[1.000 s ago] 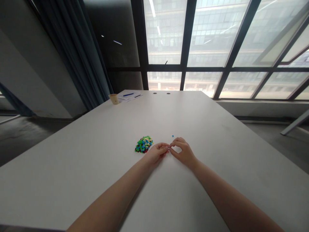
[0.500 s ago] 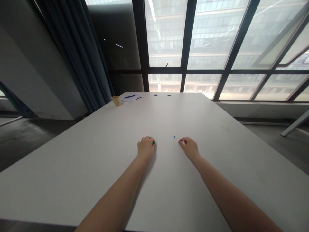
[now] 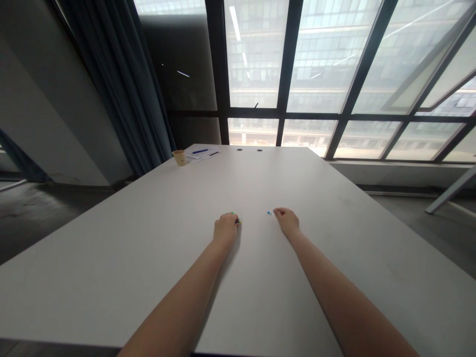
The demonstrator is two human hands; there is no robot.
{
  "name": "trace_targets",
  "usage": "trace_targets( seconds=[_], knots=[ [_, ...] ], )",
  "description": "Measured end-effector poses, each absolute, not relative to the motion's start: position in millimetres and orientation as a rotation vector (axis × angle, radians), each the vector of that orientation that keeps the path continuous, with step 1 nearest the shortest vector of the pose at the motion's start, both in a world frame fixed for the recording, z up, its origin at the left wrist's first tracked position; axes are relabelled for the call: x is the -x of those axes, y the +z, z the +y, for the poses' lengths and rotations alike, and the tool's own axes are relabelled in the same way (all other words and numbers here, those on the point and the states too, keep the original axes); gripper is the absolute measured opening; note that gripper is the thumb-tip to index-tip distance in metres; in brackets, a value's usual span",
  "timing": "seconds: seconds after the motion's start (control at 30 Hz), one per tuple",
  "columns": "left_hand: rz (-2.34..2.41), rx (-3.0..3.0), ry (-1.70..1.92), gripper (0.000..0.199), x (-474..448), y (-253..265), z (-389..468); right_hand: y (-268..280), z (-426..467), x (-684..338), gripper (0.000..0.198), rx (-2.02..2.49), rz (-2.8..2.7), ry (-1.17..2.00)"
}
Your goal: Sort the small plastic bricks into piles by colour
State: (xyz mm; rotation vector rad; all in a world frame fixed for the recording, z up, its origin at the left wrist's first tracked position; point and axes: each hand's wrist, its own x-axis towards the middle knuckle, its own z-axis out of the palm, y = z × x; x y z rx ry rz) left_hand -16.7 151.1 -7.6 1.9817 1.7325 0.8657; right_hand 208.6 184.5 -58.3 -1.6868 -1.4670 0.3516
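Observation:
My left hand rests on the white table, its fingers curled around a small multicoloured object. Only green and yellow bits of that object show at the fingertips; the palm hides the rest. Across a short gap, my right hand is closed in a pinch, low over the table. Whatever the pinch may contain is too small to make out. Just left of those fingertips lie a tiny blue piece and an even smaller blue speck beside it.
At the far left corner stands a tan paper cup. Beside it are white sheets of paper with a blue pen and a dark pen. Two dark round discs sit near the far edge, before the windows.
My right hand has shifted slightly left and tilted, bringing its fingertips closer to the blue piece. A second small blue speck now shows there. The left hand stays nearly in place.

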Motion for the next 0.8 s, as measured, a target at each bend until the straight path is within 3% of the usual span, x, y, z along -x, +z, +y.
trace_targets(
  seconds=[0.13, 0.3, 0.57, 0.8],
  knots=[
    [1.556, -1.938, 0.992, 0.015, 14.1, -10.7, 153.7, -58.2, 174.9, -220.7, 0.035, 1.613, -1.489, 0.424],
    [1.192, -1.57, 1.062, 0.007, -7.5, -18.1, 147.2, -60.3, 153.3, -224.7, 0.03, 1.491, -1.497, 0.493],
    [0.842, -0.861, 0.897, 0.03, -31.3, -19.3, 127.6, -34.0, 131.2, -200.1, 0.021, 1.256, -1.61, 0.486],
    [0.743, -0.632, 0.818, 0.017, -26.5, -15.1, 126.8, -18.8, 116.0, -187.0, 0.017, 1.009, -1.788, 0.432]
  ],
)
